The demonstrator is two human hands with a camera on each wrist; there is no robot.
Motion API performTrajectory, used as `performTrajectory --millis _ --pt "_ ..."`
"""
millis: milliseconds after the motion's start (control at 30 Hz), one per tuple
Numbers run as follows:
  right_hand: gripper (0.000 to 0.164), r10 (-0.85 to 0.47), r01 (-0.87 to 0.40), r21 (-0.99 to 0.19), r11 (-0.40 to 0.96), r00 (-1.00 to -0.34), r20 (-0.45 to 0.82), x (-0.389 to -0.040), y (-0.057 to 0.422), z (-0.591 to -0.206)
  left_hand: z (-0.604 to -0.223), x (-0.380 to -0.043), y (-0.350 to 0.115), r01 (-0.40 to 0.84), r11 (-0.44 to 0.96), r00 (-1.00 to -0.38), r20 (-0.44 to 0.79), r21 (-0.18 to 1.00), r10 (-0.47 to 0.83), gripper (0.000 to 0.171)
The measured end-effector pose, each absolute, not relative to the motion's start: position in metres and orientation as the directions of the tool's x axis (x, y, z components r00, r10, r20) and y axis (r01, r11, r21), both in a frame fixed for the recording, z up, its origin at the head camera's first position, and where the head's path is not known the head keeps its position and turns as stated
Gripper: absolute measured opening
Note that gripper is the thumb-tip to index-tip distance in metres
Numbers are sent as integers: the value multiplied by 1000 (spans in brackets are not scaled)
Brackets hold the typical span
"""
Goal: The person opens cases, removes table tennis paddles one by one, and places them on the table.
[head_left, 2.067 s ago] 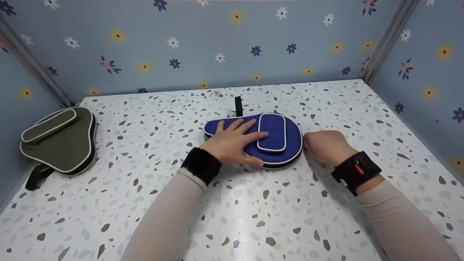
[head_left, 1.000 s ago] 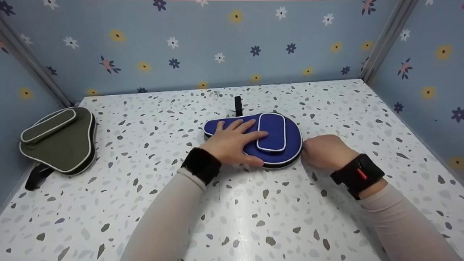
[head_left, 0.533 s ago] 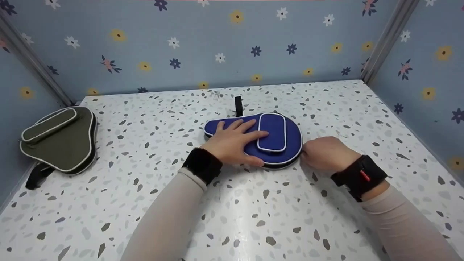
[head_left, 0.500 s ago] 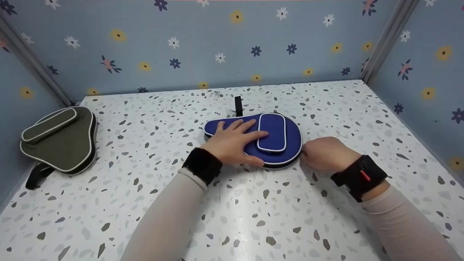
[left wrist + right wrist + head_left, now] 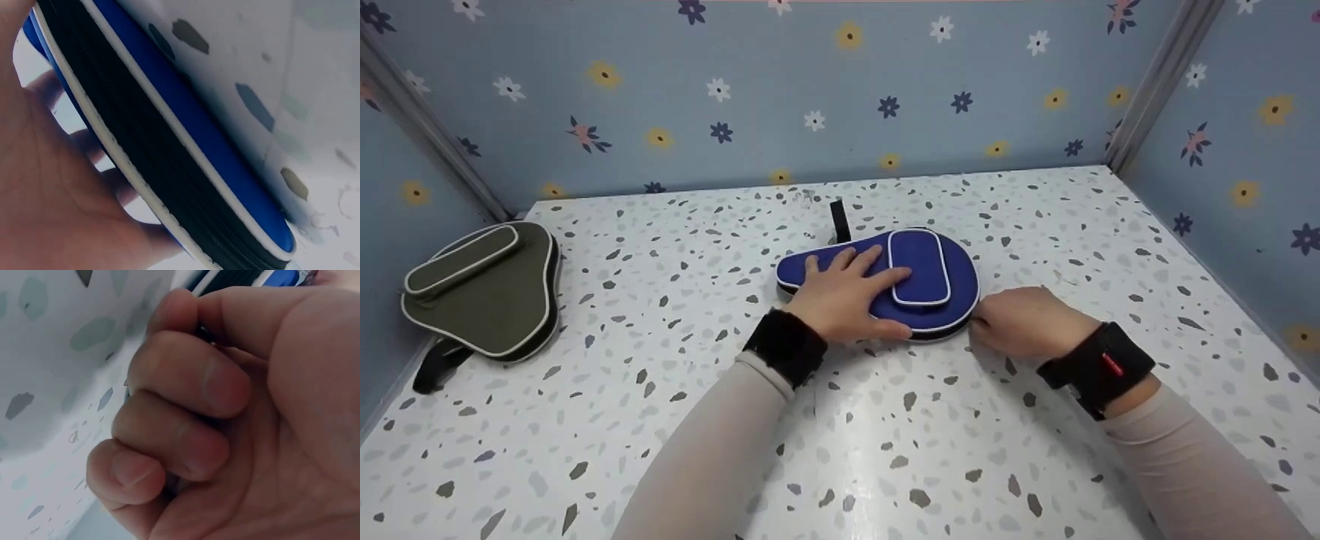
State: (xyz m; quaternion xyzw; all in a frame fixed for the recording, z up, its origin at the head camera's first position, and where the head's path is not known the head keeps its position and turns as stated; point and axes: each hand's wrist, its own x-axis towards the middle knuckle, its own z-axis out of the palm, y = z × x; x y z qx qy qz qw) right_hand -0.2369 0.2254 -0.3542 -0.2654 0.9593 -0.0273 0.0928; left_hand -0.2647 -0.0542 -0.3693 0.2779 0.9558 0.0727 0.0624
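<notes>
A blue paddle-shaped zip case (image 5: 961,274) with white piping and a raised pocket (image 5: 919,266) lies flat on the speckled table. My left hand (image 5: 844,304) rests on top of it with fingers spread. At the case's rounded right end, my right hand (image 5: 1024,322) has its fingers curled, thumb and index finger pinched at the black side band. In the right wrist view a sliver of the zipper pull (image 5: 206,332) shows between thumb and finger; the rest is hidden. The left wrist view shows the zipper (image 5: 169,166) running along the black side, its teeth together there.
An olive-green case (image 5: 491,296) of like shape, with a black strap (image 5: 439,366), lies at the table's far left. The blue case's black loop (image 5: 840,221) sticks out behind it. Flowered panels (image 5: 780,90) wall in the table (image 5: 840,465) at back and sides.
My right hand has slid around the case's rounded end toward the near side. The blue case has turned slightly and shifted a little left, its loop with it. My left hand stays on top.
</notes>
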Motion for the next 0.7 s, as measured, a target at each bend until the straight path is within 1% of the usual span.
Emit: performTrajectory --millis 167,300,367,467,600,700 --pt "25 -499 -492 -86 866 -857 -125 -236 225 -355 -366 -268 -61 522 824 -830 -90 220 550 98" --pt "35 -465 -460 -67 885 -881 -92 -239 224 -355 -362 -274 -76 522 809 -831 -54 270 554 99" --pt "39 -441 -437 -58 897 -894 -80 -243 224 -356 -360 -274 -79 528 804 -831 -29 272 555 96" --pt "39 -405 -402 -62 914 -911 -72 -253 227 -360 -358 -272 -80 538 794 -823 -26 284 567 88" --pt "37 -350 -345 -68 936 -933 -82 -266 230 -363 -358 -272 -84 540 762 -802 -56 358 595 78" --pt "37 -305 -301 -56 952 -947 -98 -274 231 -363 -360 -273 -85 537 743 -795 -56 400 604 73"
